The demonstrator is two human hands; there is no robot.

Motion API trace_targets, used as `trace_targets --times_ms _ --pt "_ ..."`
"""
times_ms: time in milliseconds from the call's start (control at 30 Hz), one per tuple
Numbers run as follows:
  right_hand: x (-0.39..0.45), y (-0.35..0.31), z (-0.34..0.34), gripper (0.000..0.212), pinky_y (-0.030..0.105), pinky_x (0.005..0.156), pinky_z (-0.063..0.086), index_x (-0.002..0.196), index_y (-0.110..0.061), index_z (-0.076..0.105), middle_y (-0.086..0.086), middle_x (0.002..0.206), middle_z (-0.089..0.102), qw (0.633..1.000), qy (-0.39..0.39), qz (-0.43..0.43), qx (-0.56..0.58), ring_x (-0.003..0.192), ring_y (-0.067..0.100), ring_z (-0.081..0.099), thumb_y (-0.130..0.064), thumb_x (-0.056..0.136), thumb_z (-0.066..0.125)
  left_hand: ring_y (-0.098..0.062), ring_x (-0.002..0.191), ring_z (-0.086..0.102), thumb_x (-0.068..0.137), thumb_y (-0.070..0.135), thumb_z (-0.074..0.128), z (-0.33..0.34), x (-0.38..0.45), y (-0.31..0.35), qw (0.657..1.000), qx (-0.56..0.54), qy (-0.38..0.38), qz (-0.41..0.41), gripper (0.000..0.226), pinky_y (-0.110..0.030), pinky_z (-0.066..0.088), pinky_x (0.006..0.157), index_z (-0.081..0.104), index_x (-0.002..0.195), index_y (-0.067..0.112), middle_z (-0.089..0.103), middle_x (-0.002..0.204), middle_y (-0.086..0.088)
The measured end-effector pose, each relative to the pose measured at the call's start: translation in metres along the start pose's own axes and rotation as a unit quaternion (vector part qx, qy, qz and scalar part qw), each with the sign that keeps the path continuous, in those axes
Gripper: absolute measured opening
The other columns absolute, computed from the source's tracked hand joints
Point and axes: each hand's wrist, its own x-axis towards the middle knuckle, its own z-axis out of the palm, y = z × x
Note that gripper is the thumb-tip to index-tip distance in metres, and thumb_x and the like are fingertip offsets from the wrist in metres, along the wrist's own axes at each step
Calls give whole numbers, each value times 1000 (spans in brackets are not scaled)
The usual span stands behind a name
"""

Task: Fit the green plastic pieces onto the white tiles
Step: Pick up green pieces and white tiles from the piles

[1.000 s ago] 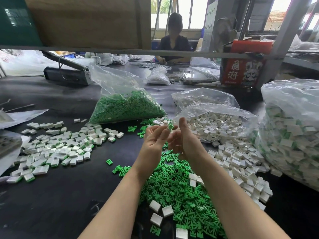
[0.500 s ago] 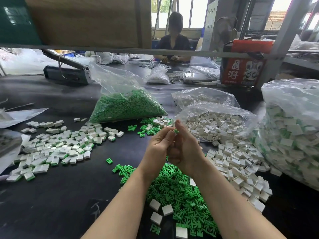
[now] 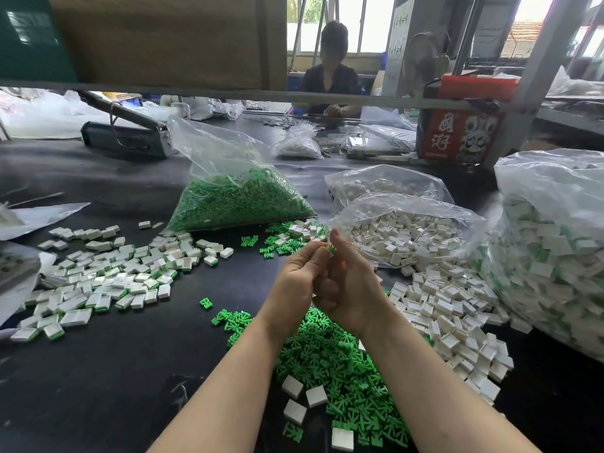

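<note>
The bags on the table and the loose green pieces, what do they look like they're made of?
The bags: thin clear plastic film, judging by the creases, glare and visible contents. The loose green pieces: probably moulded hard plastic, uniform bright colour, slight sheen, identical shapes.

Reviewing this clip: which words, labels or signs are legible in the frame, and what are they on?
"国潮": large white characters on the red box at the far right of the table.
White sheets by the window: printed lines, too small to read.
Tiles, green pieces and bags: no text seen.
</note>
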Motion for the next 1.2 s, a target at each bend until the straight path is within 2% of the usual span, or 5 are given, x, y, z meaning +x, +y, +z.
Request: trace_targets --times_ms 200,433,633,967,1200 --pt "0 -1 -1 47 20 42 9 67 -23 51 -5 53 35 1000 -12 15 -21 41 7 29 -65 89 50 -4 45 43 102 17 44 -4 0 0 999 36 9 -1 37 -19 38 40 69 78 28 48 55 11" --pt "-4 -20 -9 68 24 43 22 60 -21 52 -3 55 42 946 77 -26 -314 47 11 31 -78 87 27 -12 72 59 98 30 52 -6 -1 -2 989 130 36 58 25 -24 48 71 70 83 21 63 73 2" --pt "-6 -24 -10 71 26 43 9 67 -15 55 2 56 49 979 -33 37 -196 43 9 36 -80 80 30 -7 65 54 101 24 48 -9 0 -1 990 118 51 65 34 -18 46 70 62 70 25 52 66 7" --pt "-2 -12 -2 60 17 33 25 58 -23 46 -5 53 33 989 -49 -3 -137 46 8 24 -73 89 38 -8 61 45 91 34 53 -3 0 0 995 77 37 53 29 -18 42 58 59 64 25 48 64 7" --pt "-2 -12 -5 61 19 33 24 52 -21 40 -5 45 29 990 -28 -6 -137 37 9 22 -71 85 43 -9 72 58 92 28 58 -9 0 4 988 143 13 50 15 -22 47 74 70 99 22 60 69 6"
